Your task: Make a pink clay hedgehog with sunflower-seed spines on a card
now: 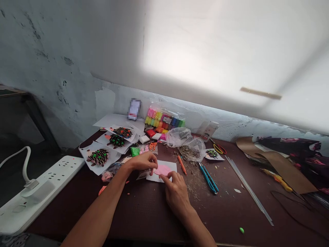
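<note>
A flat patch of pink modelling clay (162, 169) lies spread on a small white sheet of paper (173, 166). My left hand (144, 162) reaches over the left side of the sheet, fingers bent and tips pinched together at the clay's edge; what is between them is hidden. Under that hand sits a small clear plastic bag (143, 174). From the lower right, my right hand (176, 190) is curled, with thumb and index finger closed on the clay's lower edge. An orange pen-like tool (182, 165) lies right of the paper.
Left are sheets bearing seed-covered hedgehog figures (98, 157) and a white power strip (55, 187). Behind stand coloured clay packs (164, 120) and a bag of striped seeds (189, 151). Teal scissors (209, 179), clear sticks (249, 188) and a glue gun (279, 180) lie right.
</note>
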{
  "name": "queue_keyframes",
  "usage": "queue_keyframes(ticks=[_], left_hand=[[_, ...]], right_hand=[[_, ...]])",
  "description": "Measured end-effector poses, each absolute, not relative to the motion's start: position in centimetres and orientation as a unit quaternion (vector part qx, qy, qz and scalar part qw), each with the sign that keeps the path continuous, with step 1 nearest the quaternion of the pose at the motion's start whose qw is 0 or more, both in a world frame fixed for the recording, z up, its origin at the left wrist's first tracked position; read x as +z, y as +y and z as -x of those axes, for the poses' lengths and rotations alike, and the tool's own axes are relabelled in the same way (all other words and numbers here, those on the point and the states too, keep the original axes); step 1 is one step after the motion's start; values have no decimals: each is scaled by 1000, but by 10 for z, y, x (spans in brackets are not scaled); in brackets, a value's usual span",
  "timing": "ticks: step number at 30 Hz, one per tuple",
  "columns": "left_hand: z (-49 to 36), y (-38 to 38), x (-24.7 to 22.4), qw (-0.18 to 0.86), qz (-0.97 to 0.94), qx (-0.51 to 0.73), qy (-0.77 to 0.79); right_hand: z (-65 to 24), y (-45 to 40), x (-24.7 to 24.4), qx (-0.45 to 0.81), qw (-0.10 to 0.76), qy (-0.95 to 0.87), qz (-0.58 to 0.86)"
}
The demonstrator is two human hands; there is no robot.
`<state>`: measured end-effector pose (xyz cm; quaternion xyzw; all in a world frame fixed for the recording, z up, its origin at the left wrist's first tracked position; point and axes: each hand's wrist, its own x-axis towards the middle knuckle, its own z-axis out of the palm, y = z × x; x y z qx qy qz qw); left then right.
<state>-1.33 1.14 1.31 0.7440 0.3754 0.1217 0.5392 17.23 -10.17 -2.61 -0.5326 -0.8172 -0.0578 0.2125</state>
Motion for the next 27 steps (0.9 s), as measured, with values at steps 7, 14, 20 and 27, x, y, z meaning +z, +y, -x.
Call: queue_keyframes(ticks=[7,14,20,27], left_hand=[[8,19,10,523,-654,273,474],[6,19,6,607,-610,322,394],[7,16,5,693,-576,332,278],[13,18,6,699,-556,341,292]], right_hand=[[-177,-100,-27,-16,281,-790,544],[-174,-76,-2,158,389,-708,568],[-163,-46,14,261,395,-679,561],[-175,-20,5,368,449,-617,532]])
